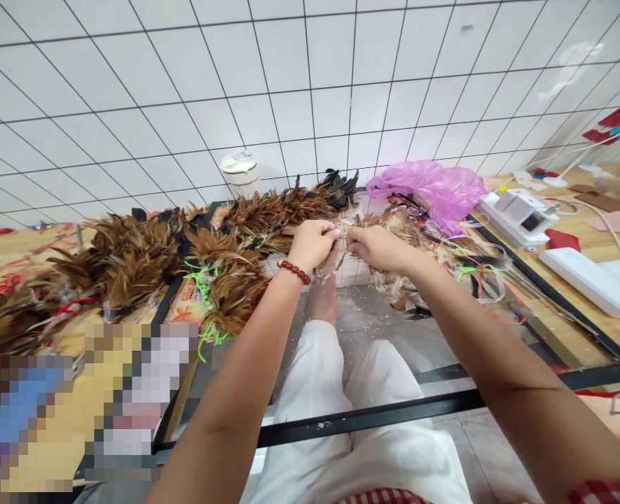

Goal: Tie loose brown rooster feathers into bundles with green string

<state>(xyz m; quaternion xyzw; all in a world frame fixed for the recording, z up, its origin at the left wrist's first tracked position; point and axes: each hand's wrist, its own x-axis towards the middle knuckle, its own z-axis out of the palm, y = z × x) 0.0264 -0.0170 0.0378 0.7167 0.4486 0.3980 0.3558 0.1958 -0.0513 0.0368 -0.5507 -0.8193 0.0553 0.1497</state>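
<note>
My left hand (314,241), with a dark red bead bracelet (293,271) at its wrist, is closed in a pinch over the glass tabletop. Close to its right, my right hand (375,246) is also closed, thumb and fingers pressed together. Something thin and pale seems to lie between the fingertips, too small to make out. Left of my left hand lie bundles of brown feathers (236,287), with green string (200,280) among them. Loose pale feathers (401,283) lie under and beside my right hand.
A purple plastic bag (436,189) lies beyond my right hand. Against the tiled wall stands a white lidded container (239,171). White devices (517,217) with cables sit at right. A black frame (373,418) edges the glass. More brown feathers (125,252) spread leftward.
</note>
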